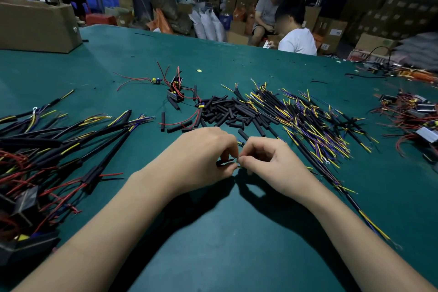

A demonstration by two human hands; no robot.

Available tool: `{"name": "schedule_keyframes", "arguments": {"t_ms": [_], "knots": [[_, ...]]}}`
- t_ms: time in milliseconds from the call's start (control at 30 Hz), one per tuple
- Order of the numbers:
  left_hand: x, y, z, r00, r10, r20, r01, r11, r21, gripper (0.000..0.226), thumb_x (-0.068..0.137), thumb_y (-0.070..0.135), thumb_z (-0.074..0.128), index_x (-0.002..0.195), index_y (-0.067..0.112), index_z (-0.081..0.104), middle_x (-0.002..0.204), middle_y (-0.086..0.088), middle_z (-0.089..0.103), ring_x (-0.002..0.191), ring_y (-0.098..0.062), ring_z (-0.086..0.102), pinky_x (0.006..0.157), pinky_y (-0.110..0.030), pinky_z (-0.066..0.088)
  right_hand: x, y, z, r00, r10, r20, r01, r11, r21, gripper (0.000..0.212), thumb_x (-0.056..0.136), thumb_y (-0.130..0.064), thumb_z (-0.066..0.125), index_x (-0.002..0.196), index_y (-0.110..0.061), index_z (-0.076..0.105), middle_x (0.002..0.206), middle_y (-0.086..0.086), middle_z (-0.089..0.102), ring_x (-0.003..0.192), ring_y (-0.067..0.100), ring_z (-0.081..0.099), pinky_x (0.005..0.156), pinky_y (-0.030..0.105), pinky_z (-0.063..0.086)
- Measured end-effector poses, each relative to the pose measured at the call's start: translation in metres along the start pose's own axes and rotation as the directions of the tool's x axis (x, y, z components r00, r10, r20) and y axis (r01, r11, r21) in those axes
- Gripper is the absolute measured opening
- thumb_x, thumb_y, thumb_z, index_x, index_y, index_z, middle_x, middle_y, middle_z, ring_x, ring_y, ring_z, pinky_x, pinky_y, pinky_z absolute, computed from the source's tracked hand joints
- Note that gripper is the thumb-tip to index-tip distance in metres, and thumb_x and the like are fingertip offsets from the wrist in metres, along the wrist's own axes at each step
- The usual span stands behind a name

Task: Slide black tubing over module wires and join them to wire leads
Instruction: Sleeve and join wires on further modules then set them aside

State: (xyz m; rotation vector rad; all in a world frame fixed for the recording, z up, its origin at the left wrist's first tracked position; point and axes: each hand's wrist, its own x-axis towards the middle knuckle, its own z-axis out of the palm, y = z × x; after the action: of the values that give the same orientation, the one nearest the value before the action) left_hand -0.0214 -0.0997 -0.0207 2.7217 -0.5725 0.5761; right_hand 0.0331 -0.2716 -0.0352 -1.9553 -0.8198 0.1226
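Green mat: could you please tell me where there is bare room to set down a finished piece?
Bare green mat lies between the forearms, and beyond the small modules. Crowded: finished leads left, tubing pile and wire leads ahead.

Overhead light throws soft shadows beneath both forearms; edges bow and blur, while background windows glare.

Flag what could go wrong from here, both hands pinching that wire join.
The left hand and right hand pinch fine wire ends that are mostly hidden, so a poor join could go unnoticed. The loose tubing pile lies just beyond the knuckles and may get knocked. The trailing lead could snag under the right forearm.
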Motion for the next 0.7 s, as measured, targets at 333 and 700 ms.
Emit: {"name": "schedule_keyframes", "arguments": {"t_ms": [333, 700], "knots": [[0.0008, 0.0005, -0.0034, 1.0, -0.016, 0.012, 0.017, 0.985, -0.17, 0.007, 0.084, 0.019, 0.066, 0.086, 0.013, 0.07, 0.074, 0.006, 0.064, 0.065, -0.008, 0.049, 0.067, -0.016, 0.036, -0.0009, -0.0033, -0.0023, 0.998, 0.048, 0.028, -0.051, 0.993, 0.107, 0.016, 0.087, 0.001, 0.061, 0.072, -0.004, 0.061, 0.053, -0.008, 0.054, 0.052, 0.004, 0.048, 0.053, 0.015, 0.038], [0.0017, 0.0015, -0.0047, 0.962, -0.258, 0.088, 0.271, 0.876, -0.399, 0.015, 0.082, 0.015, 0.064, 0.069, 0.011, 0.072, 0.054, 0.003, 0.061, 0.049, -0.002, 0.048, 0.053, -0.015, 0.039, -0.0039, -0.0094, 0.0001, 0.982, -0.191, 0.003, 0.186, 0.951, -0.248, 0.012, 0.08, 0.0, 0.063, 0.071, -0.008, 0.062, 0.063, 0.002, 0.057, 0.059, 0.004, 0.048, 0.059, 0.01, 0.033]]}}
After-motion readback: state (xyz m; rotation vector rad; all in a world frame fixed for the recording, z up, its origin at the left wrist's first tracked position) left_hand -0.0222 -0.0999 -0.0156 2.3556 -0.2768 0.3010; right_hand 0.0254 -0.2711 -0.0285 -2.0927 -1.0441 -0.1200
